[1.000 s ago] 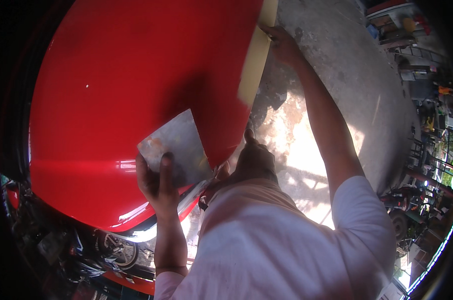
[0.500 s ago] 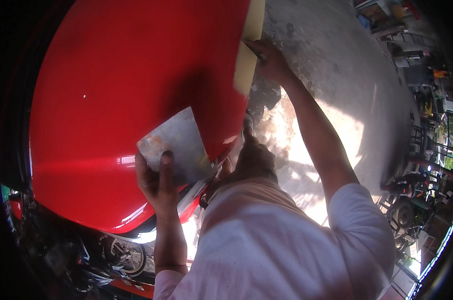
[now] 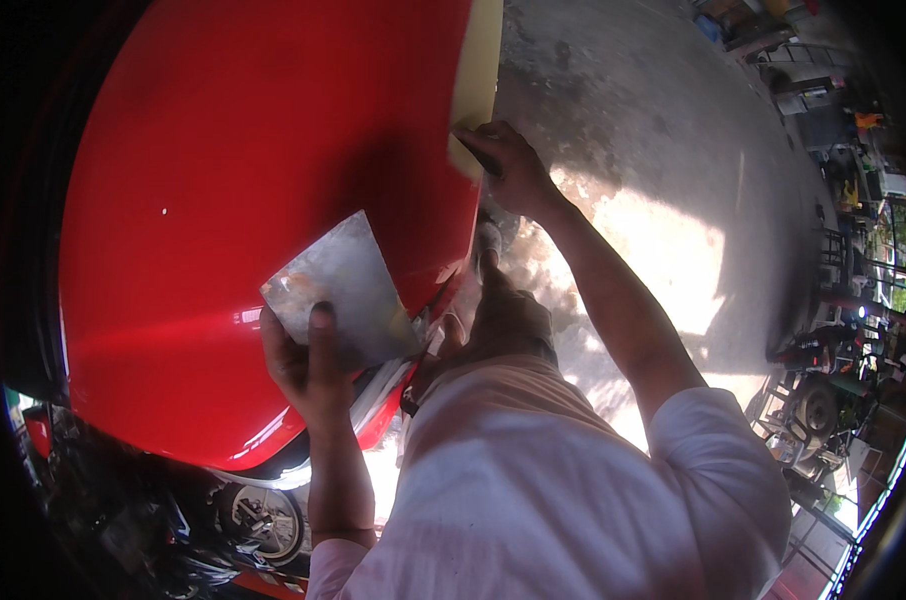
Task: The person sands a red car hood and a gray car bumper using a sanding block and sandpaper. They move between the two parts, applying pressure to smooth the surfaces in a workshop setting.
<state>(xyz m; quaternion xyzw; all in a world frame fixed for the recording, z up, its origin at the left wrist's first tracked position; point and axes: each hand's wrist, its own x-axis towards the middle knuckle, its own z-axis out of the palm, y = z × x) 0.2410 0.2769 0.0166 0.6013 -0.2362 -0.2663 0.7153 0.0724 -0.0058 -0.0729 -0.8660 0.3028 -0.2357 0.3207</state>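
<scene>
1. Head view, the surface: a broad red panel point(image 3: 243, 130), curved along its outer edges, spreads from eight o'clock round to twelve. Its finish is glossy, with bright reflections at eight o'clock, a dark soft shadow near the middle and a small white speck point(image 3: 164, 211) between nine and ten.

2. At twelve, a matte beige strip point(image 3: 479, 70) runs along the panel's right edge, its tone flat against the shine.

3. The room: a grey concrete floor point(image 3: 633, 110), stained and rough, lies from twelve to three. A patch of sunlight point(image 3: 663, 250) glares between two and three.

4. A spoked motorbike wheel point(image 3: 261, 522) stands between seven and eight; a dark round tyre point(image 3: 815, 410) sits among clutter between three and four.

5. The person's white shirt point(image 3: 563, 490), creased cloth, fills five o'clock.

6. At eight, the left hand point(image 3: 308, 370) is clamped on a grey plate point(image 3: 343, 280), thumb flat on its upper face. The plate is thin, straight-edged and smeared with pale orange; it lies at nine, near the centre, over the panel.

7. Just before one, the right hand point(image 3: 516, 168) is closed around a thin dark tool point(image 3: 475, 150), whose end is at the strip's lower part; whether they touch cannot be told.
</scene>
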